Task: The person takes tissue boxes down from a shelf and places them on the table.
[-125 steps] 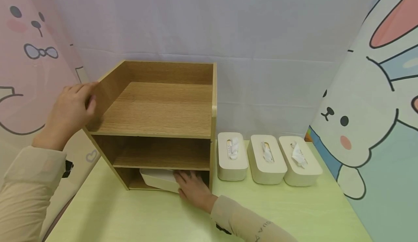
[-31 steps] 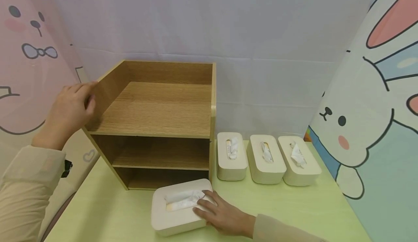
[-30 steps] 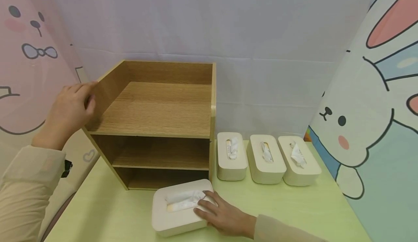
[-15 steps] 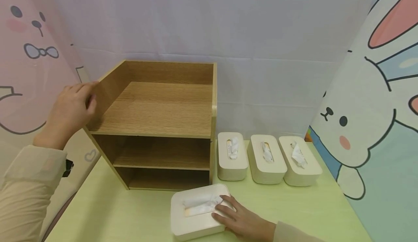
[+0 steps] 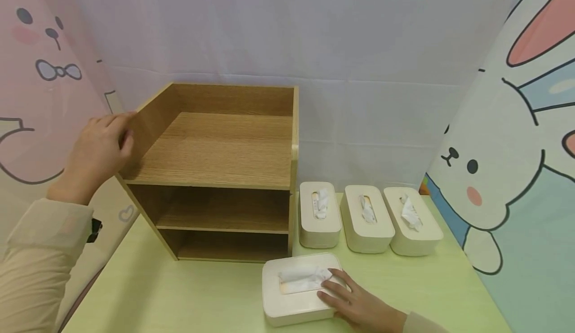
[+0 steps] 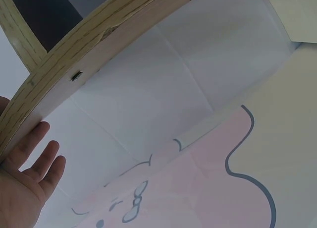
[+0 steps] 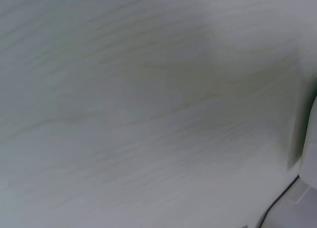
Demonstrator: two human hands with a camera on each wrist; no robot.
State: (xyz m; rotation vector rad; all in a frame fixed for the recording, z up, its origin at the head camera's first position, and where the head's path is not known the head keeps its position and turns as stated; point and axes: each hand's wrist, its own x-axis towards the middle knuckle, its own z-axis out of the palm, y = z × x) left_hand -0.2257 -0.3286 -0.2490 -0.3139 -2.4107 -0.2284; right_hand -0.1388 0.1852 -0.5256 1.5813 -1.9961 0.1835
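A wooden shelf unit [image 5: 224,148] with an upper tray and two lower compartments stands on the table. My left hand [image 5: 99,146] grips the top edge of its left side panel. In the left wrist view, the fingers [image 6: 48,156] lie along the outer face of that panel [image 6: 64,72]. A cream tissue box [image 5: 287,303] with white tissue in its slot lies on the table in front of the shelf's right corner. My right hand [image 5: 361,305] holds its right end, fingers over the lid. The right wrist view shows mostly pale tabletop [image 7: 148,114], not the hand.
Right of the shelf, three similar tissue boxes stand in a row: the left one [image 5: 321,233], the middle one [image 5: 369,240] and the right one [image 5: 418,243]. A white curtain [image 5: 382,73] hangs behind. A rabbit-print sheet [image 5: 494,173] borders the table's right side.
The tissue box came out of the shelf's bottom compartment, then slid rightward across the table under my right hand. My left hand has stayed on the panel.
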